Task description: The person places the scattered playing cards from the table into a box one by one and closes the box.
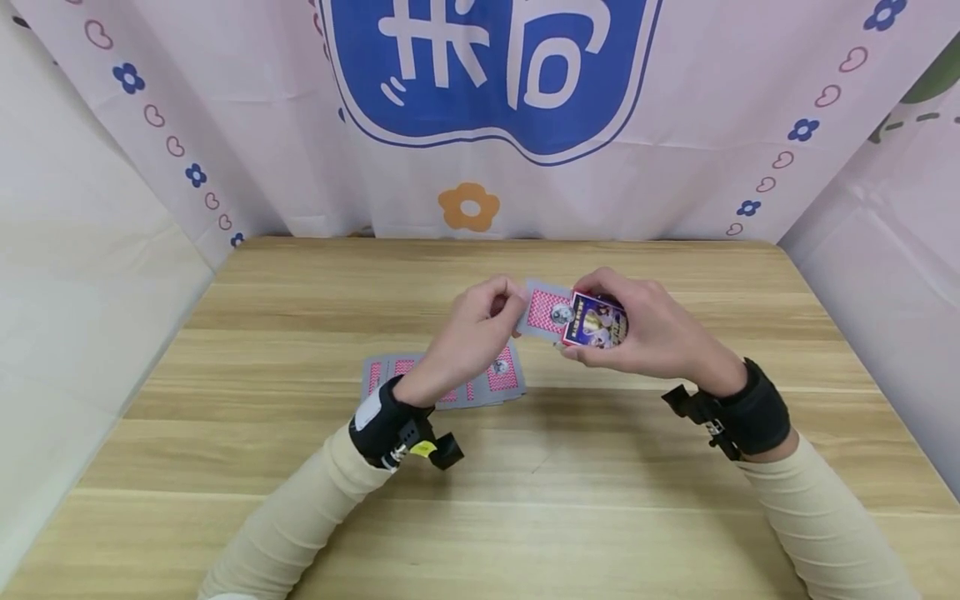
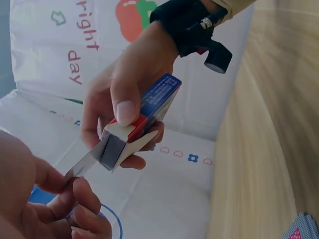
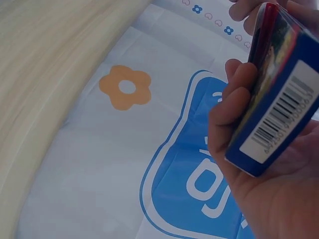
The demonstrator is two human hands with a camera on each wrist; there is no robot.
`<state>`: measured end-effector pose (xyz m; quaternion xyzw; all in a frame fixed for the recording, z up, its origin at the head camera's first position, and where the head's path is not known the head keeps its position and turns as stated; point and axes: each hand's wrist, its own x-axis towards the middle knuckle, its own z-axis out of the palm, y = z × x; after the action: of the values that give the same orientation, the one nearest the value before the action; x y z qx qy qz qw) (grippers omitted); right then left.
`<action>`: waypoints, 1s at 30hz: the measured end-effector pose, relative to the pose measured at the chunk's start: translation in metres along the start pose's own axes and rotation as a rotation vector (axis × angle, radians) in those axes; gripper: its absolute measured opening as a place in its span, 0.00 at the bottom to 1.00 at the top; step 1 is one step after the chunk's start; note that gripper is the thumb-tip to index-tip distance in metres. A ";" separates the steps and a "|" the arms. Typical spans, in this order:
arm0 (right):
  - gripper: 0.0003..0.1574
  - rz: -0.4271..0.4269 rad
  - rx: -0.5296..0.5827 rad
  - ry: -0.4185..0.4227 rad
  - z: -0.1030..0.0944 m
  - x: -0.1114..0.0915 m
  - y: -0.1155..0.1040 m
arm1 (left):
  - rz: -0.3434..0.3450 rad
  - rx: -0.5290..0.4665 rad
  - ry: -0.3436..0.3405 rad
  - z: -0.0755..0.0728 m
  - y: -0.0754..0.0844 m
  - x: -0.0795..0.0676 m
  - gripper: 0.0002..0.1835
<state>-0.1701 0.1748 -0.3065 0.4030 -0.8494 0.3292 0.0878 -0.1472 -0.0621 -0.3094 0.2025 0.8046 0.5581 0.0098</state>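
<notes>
One beige sleeve [image 1: 300,517] at near left leads past overlapping cards [image 1: 504,379] on the desk [image 1: 562,517] to the left grip [image 1: 472,325], which pinches a red-patterned card [image 1: 543,310] reaching the open end of a blue box [image 1: 596,322], raised above the desk and clasped by the right grip [image 1: 654,325].

A curtained booth of some kind, with printed cloth hangings [image 1: 300,187] around a wood-grain table [image 1: 570,525].
</notes>
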 end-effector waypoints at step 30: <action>0.37 -0.075 0.061 -0.056 0.007 0.001 -0.009 | -0.076 0.047 -0.292 -0.008 0.001 0.002 0.15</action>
<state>-0.1628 0.1661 -0.3068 0.4461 -0.8254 0.3401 0.0640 -0.1512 -0.0679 -0.3055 0.2510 0.8147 0.5028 0.1429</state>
